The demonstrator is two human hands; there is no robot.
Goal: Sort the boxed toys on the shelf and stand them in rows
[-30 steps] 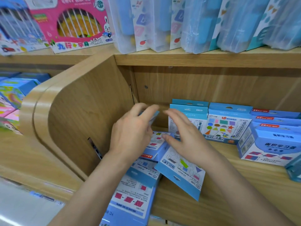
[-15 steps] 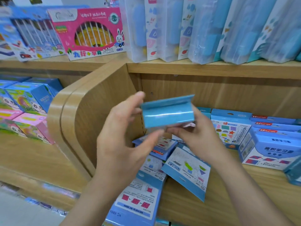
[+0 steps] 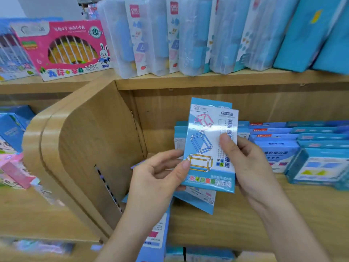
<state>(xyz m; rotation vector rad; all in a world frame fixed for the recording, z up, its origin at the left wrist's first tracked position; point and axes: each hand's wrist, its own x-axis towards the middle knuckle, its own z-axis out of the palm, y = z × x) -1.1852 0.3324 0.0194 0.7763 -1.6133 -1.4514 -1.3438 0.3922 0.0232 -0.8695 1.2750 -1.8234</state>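
Note:
I hold a flat blue-and-white toy box (image 3: 207, 140) printed with pink, blue and yellow frame cuboids, upright in front of the wooden shelf (image 3: 245, 220). My left hand (image 3: 156, 184) grips its lower left edge. My right hand (image 3: 245, 161) grips its right side, thumb on the front. Under the box, several similar blue boxes (image 3: 200, 201) lie flat and askew on the shelf, one hanging over the front edge (image 3: 156, 235). Behind it a few blue boxes (image 3: 179, 135) stand upright against the back panel.
Stacked blue boxes (image 3: 302, 148) fill the shelf's right side. A curved wooden divider (image 3: 90, 148) closes the left. The shelf above carries a pink boxed toy (image 3: 64, 50) and clear-wrapped blue packs (image 3: 188, 38). More colourful boxes (image 3: 13, 140) sit in the left bay.
Both hands reached into the pile, lifted one box out edge-on, then turned it so its printed front faces me. The view has tilted upward.

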